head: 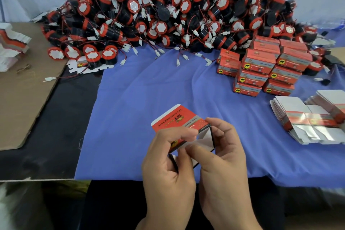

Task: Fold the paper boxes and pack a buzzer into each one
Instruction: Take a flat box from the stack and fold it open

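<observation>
Near the worktop's front edge, both hands, left (168, 157) and right (222, 155), grip a half-opened red paper box (179, 120), apparently squaring it up; next comes tucking its flaps, then fetching a buzzer from the heap (168, 15) at the back.

We see left hand (168, 157) and right hand (222, 153) both gripping a half-opened paper box (177, 119) near the cloth's (130, 108) front edge. Buzzer heap (177, 9) along far edge; packed boxes (261, 67) toward the right edge.
</observation>
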Action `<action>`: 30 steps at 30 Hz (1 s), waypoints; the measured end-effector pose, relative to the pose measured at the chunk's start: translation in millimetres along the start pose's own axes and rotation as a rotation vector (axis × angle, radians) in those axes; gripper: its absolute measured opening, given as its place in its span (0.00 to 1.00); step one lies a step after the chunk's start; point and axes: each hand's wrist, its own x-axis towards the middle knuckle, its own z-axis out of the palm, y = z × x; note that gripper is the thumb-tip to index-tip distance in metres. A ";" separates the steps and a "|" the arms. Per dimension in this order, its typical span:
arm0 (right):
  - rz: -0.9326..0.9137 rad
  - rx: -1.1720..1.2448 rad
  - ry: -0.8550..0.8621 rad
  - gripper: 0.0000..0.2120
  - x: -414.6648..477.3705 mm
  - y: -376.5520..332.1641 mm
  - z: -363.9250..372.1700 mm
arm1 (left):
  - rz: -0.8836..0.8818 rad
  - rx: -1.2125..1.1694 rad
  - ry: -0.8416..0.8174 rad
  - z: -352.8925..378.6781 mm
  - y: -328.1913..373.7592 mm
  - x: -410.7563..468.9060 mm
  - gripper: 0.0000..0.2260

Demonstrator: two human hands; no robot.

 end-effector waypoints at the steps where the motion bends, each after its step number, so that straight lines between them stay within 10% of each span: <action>1: 0.007 0.005 0.003 0.28 -0.8 0.3 1.3 | 0.003 0.010 0.014 0.8 -0.3 -1.2 0.27; 20: 0.100 0.046 0.124 0.36 -3.2 -1.4 0.3 | -0.093 -0.162 0.171 2.0 1.4 -2.5 0.22; 30: 0.250 0.110 -0.081 0.34 -0.7 -10.2 -11.3 | -0.105 -0.060 -0.023 -5.6 1.4 1.0 0.13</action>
